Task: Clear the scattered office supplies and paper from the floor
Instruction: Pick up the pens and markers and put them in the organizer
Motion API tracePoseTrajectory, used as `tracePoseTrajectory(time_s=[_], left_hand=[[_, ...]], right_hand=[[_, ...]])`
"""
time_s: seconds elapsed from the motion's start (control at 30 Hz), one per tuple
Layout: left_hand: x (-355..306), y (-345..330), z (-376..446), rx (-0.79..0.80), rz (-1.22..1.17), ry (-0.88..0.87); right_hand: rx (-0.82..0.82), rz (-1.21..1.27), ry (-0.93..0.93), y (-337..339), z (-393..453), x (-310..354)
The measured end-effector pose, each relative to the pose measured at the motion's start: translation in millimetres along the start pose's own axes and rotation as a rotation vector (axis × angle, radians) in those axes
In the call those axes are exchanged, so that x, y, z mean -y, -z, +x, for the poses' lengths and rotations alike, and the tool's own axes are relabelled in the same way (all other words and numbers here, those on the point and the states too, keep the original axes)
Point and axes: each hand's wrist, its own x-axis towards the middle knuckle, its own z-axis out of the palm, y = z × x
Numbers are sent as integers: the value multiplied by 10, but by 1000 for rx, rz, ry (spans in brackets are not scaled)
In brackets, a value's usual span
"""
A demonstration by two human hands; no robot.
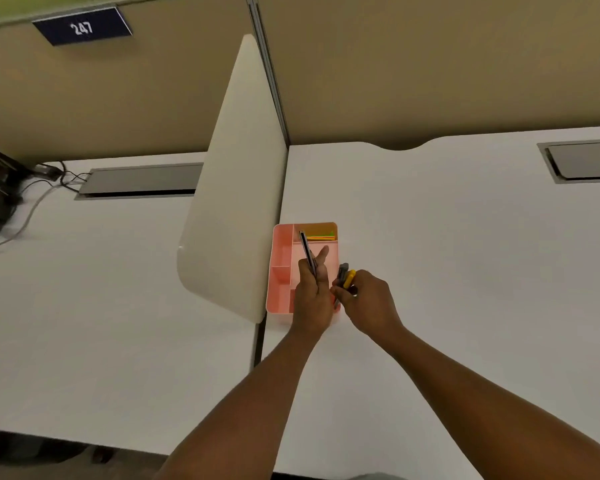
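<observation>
Dark pen (306,249) pointed up-away, tip over the pink organizer (282,252), pinched in the left hand (311,296). Right hand (369,304) just beside, closed on yellow and grey markers (346,277). Organizer on white desk (447,237) held coloured paper (321,234) in its back compartment.

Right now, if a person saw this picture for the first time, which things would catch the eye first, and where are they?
The pink organizer tray stands out on the white desk, beside the cream divider panel. Above it, the left hand holds a dark pen, and the right hand holds a yellow and grey tool. Coloured paper sits in the tray's far compartment.
</observation>
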Motion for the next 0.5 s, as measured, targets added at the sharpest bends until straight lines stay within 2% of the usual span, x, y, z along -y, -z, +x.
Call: tracePoseTrajectory(time_s=[0.13, 0.33, 0.5], left_hand=[[138, -54, -42, 32, 46, -6], [167, 241, 0, -159, 99, -69], [409, 368, 23, -135, 166, 20]], right_hand=[[39, 17, 2, -21, 31, -64], [74, -13, 15, 19, 36, -42], [96, -70, 19, -48, 79, -60]])
